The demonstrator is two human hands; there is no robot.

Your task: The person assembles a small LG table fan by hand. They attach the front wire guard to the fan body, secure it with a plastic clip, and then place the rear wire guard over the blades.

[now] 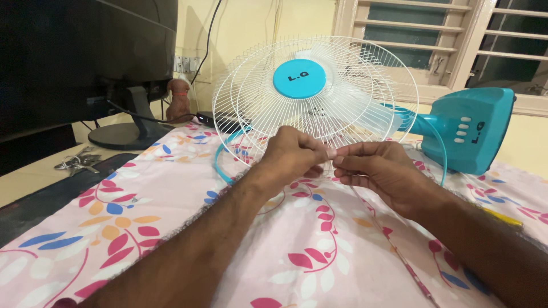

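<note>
Nearest the camera, two bare forearms reach out over a pink cloth printed with red, blue and orange leaves (pixel 142 199), which lies bare and flat in front of and to the left of the hands.

The left hand (pixel 291 157) and the right hand (pixel 379 171) meet fingertip to fingertip, both closed in a pinch at the lower rim of a round white wire fan guard (pixel 257 85). What sits between the fingertips is too small to tell.

The guard stands tilted just behind the hands, with a round turquoise plastic disc (pixel 298 78) at its centre, above the left hand. A thin turquoise ring (pixel 218 162) curves beside the left hand, at the guard's lower edge.

Beyond the right hand lies the turquoise plastic fan base with a row of white buttons (pixel 471 130).

Far left of the left hand, a bunch of metal keys (pixel 77 161) rests off the cloth's edge, before a dark monitor on a round stand (pixel 85 57).
</note>
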